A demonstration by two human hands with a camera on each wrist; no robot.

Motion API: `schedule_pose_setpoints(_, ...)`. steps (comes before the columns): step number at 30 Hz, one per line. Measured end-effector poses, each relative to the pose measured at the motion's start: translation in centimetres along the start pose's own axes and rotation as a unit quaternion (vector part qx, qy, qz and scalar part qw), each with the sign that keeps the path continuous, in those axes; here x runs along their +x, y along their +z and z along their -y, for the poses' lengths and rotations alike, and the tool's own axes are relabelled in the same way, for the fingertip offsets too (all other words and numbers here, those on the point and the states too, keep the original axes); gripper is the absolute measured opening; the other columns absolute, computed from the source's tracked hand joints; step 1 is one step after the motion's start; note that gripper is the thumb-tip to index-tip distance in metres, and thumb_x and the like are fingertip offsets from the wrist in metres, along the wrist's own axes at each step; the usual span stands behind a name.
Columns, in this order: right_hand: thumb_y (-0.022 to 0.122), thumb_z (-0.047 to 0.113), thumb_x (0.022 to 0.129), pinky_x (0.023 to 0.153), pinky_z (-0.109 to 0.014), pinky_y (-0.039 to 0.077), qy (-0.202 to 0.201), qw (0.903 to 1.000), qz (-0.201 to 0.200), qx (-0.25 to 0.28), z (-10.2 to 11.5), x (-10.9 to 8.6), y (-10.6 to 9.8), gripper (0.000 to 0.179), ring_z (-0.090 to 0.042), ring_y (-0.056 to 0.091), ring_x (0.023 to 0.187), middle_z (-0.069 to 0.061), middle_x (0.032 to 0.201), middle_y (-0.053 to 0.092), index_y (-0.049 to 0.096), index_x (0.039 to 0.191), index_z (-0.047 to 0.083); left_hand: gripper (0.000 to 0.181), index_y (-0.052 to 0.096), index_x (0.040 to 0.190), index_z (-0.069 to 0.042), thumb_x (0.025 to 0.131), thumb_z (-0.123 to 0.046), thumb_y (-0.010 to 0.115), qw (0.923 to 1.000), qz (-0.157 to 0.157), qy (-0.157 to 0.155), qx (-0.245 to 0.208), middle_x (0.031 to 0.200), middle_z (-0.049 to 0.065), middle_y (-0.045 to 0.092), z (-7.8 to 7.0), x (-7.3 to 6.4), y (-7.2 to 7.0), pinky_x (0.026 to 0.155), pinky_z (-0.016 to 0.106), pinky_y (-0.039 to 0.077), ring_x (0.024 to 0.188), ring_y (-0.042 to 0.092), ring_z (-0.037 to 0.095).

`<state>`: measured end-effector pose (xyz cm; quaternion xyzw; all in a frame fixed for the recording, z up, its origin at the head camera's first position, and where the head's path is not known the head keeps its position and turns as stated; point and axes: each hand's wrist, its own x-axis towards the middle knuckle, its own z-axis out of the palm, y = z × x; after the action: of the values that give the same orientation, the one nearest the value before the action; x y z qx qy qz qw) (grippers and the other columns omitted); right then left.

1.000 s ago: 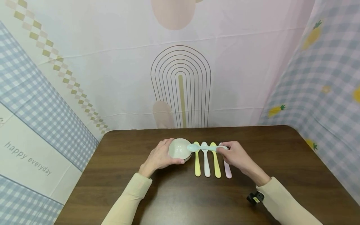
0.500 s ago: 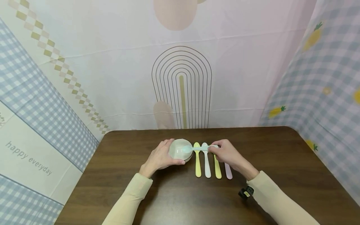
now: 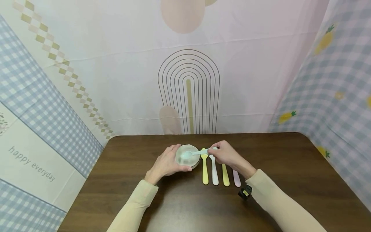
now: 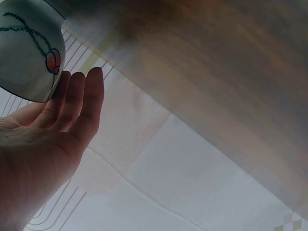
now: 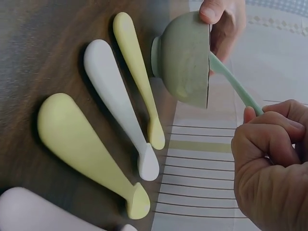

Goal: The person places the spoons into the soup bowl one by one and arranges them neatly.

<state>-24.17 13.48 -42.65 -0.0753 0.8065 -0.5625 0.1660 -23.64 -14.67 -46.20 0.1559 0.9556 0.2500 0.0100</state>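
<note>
A small pale ceramic bowl (image 3: 193, 162) stands at the far middle of the table, its outer wall (image 4: 29, 60) painted with a green line and a red motif. My left hand (image 3: 167, 162) grips its left side, thumb near the rim at the front and fingers round the back. Pinched by the handle in my right hand (image 3: 227, 155) is a mint-green spoon (image 5: 236, 85). Its head lies inside the bowl and the handle slants up over the right rim. In the right wrist view the rim hides the spoon's head.
Right of the bowl, side by side, lie a yellow spoon (image 3: 205, 174), a white spoon (image 3: 214, 175), another yellow spoon (image 3: 225, 177) and a pale pink spoon (image 3: 236, 179). My right hand covers some of their heads. Patterned cloth (image 3: 249, 80) hangs behind the brown table (image 3: 203, 209).
My right hand has moved left, bringing the mint-green spoon's head from over the bowl's right rim to inside the bowl. My left hand keeps its hold on the bowl.
</note>
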Motion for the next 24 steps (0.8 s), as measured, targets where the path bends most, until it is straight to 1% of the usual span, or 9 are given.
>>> schedule_pose_setpoints(7,0.064,0.007,0.095,0.051,-0.023,0.026,0.011,0.9998,0.012,-0.008,0.2,1.0,0.4,0.022,-0.006,0.028,0.049,0.008,0.054,0.036,0.074,0.098,-0.012,0.115,0.048,0.162,-0.009,0.073,-0.066,0.093,1.0000,0.003,0.005,-0.003,0.156,0.018,0.059,0.1,-0.1,0.1,0.108,0.057,0.055,0.140,0.059,0.035)
schedule_pose_setpoints(14,0.063,0.006,0.092,0.051,-0.022,0.027,0.026,0.9994,0.016,-0.019,0.3,1.7,0.4,0.023,-0.005,0.028,0.049,0.010,0.053,0.036,0.073,0.102,-0.013,0.117,0.047,0.163,-0.008,0.072,-0.067,0.093,1.0000,0.004,0.005,-0.001,0.157,0.018,0.058,0.1,0.1,0.1,0.109,0.056,0.055,0.141,0.059,0.035)
schedule_pose_setpoints(16,0.063,0.006,0.092,0.051,-0.023,0.027,0.031,0.9991,0.020,-0.021,0.4,2.1,0.4,0.020,-0.005,0.028,0.049,0.010,0.052,0.035,0.073,0.099,-0.011,0.118,0.047,0.163,-0.007,0.072,-0.067,0.093,1.0000,0.004,0.005,0.001,0.157,0.019,0.059,0.1,0.2,0.2,0.109,0.056,0.055,0.140,0.059,0.035)
schedule_pose_setpoints(20,0.063,0.007,0.091,0.052,-0.025,0.027,0.045,0.9982,0.029,-0.028,0.5,2.8,0.4,0.014,-0.006,0.026,0.049,0.009,0.051,0.033,0.068,0.086,-0.005,0.118,0.047,0.163,-0.007,0.072,-0.066,0.093,1.0000,0.003,0.005,0.000,0.158,0.019,0.058,0.1,0.2,0.2,0.109,0.056,0.055,0.140,0.059,0.035)
schedule_pose_setpoints(22,0.063,0.007,0.091,0.053,-0.026,0.027,0.053,0.9975,0.033,-0.032,0.6,3.2,0.4,0.014,-0.007,0.026,0.049,0.009,0.051,0.033,0.066,0.081,-0.002,0.118,0.047,0.164,-0.007,0.073,-0.067,0.093,1.0000,0.005,0.003,-0.003,0.158,0.019,0.058,0.1,0.1,0.1,0.110,0.056,0.054,0.141,0.058,0.036)
schedule_pose_setpoints(24,0.062,0.008,0.092,0.053,-0.025,0.027,0.060,0.9970,0.034,-0.035,0.7,3.6,0.4,0.016,-0.007,0.026,0.050,0.009,0.052,0.033,0.066,0.079,-0.002,0.118,0.046,0.164,-0.007,0.073,-0.067,0.092,1.0000,0.006,0.003,-0.002,0.159,0.019,0.057,0.1,0.1,0.1,0.111,0.056,0.054,0.142,0.058,0.036)
